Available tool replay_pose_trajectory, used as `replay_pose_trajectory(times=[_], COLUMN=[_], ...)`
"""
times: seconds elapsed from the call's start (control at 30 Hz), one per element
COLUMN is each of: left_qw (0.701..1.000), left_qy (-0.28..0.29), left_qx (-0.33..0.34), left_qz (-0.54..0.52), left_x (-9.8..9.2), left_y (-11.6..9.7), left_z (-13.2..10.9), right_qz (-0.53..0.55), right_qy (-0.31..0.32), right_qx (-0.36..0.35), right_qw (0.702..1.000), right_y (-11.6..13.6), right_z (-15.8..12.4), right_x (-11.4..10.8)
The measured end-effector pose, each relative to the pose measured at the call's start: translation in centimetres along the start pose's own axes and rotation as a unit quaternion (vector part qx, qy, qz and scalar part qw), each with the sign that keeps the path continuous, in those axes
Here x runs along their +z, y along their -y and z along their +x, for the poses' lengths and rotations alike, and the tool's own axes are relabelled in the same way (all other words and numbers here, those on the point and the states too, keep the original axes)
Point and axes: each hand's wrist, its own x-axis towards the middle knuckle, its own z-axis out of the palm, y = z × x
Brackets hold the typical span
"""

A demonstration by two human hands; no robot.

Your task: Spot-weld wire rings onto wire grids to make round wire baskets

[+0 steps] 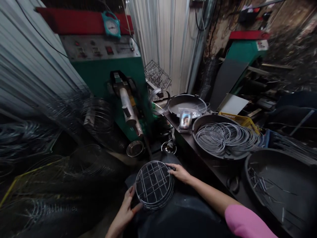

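A round basket-like piece of wire, or several round wire racks stacked together (pixel 154 183), is held tilted over my dark-covered lap. A square grid crosses its top ring, and more rings show below at the lower right. My left hand (pixel 127 207) grips its left edge, thumb along the lower rim and fingers partly hidden behind. At the upper right rim, the thumb and fingers of my right hand (pixel 180 173) pinch the wire.
A green machine (pixel 96 77) with a jutting arm (pixel 127 110) stands ahead. At right, a black pan holds wire rings (pixel 228 137); another pan (pixel 284 178) holds short wire pieces. Wire bundles (pixel 97 115) crowd the left. A blue dial scale (pixel 111 25) sits atop the machine.
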Motion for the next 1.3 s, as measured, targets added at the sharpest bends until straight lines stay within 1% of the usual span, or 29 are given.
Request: replay_pose_trajectory(times=[0.1, 0.17, 0.27, 0.37, 0.53, 0.6, 0.67, 0.73, 0.83, 0.9, 0.97, 1.0, 1.03, 1.07, 1.13, 1.17, 1.23, 1.3], left_qw=[0.997, 0.992, 0.986, 0.981, 0.964, 0.959, 0.954, 0.953, 0.969, 0.985, 0.995, 0.997, 0.997, 0.995, 0.990, 0.989, 0.986, 0.984], left_qy=[-0.003, -0.021, -0.027, -0.029, -0.017, -0.012, -0.014, -0.019, -0.017, 0.003, 0.037, 0.053, 0.061, 0.058, 0.019, -0.013, -0.068, -0.088], left_qx=[0.024, 0.036, 0.046, 0.033, 0.012, -0.002, -0.013, -0.020, -0.012, -0.002, -0.015, -0.031, -0.053, -0.074, -0.103, -0.107, -0.110, -0.115], left_qz=[0.078, 0.117, 0.161, 0.191, 0.264, 0.284, 0.300, 0.302, 0.246, 0.175, 0.088, 0.041, -0.004, -0.043, -0.095, -0.104, -0.101, -0.099], left_x=[1.1, 1.9, 2.6, 2.8, 2.7, 2.7, 2.9, 3.1, 3.0, 2.3, 0.9, 0.0, -0.9, -1.8, -3.1, -3.4, -3.2, -2.4], left_y=[1.7, 2.5, 2.9, 1.8, -2.0, -3.2, -3.7, -3.8, -2.9, -2.2, -2.0, -2.1, -2.5, -3.1, -4.8, -5.8, -7.4, -8.2], left_z=[-0.2, -0.4, -0.5, -0.6, -1.5, -1.7, -1.9, -2.0, -2.0, -1.8, -1.4, -1.1, -0.7, -0.2, 1.0, 1.6, 2.8, 3.5], right_qz=[0.013, 0.012, 0.005, 0.002, -0.004, -0.009, -0.011, -0.006, 0.031, 0.082, 0.159, 0.203, 0.243, 0.275, 0.298, 0.288, 0.241, 0.185], right_qy=[-0.004, -0.006, -0.010, -0.006, -0.001, 0.004, 0.010, 0.009, 0.002, -0.007, -0.034, -0.057, -0.083, -0.107, -0.126, -0.119, -0.089, -0.069], right_qx=[0.013, 0.013, 0.004, 0.003, 0.004, 0.004, 0.007, 0.012, 0.035, 0.091, 0.151, 0.162, 0.156, 0.139, 0.110, 0.111, 0.125, 0.122], right_qw=[1.000, 1.000, 1.000, 1.000, 1.000, 1.000, 1.000, 1.000, 0.999, 0.992, 0.975, 0.964, 0.954, 0.945, 0.940, 0.944, 0.958, 0.973], right_y=[-0.1, -0.2, -0.5, -0.7, -0.5, -0.3, -0.2, 0.1, 0.4, 0.7, 1.2, 1.5, 1.7, 2.0, 2.3, 2.4, 2.3, 2.1], right_z=[-0.2, -0.2, -0.1, -0.1, -0.1, -0.1, -0.1, -0.2, -0.2, 0.3, 1.4, 2.2, 2.9, 3.6, 4.7, 5.0, 5.0, 4.3], right_x=[0.0, 0.0, 0.0, -0.1, -0.3, -0.3, -0.3, -0.2, -0.3, -0.7, -1.2, -1.5, -1.7, -1.8, -1.6, -1.4, -0.7, -0.1])
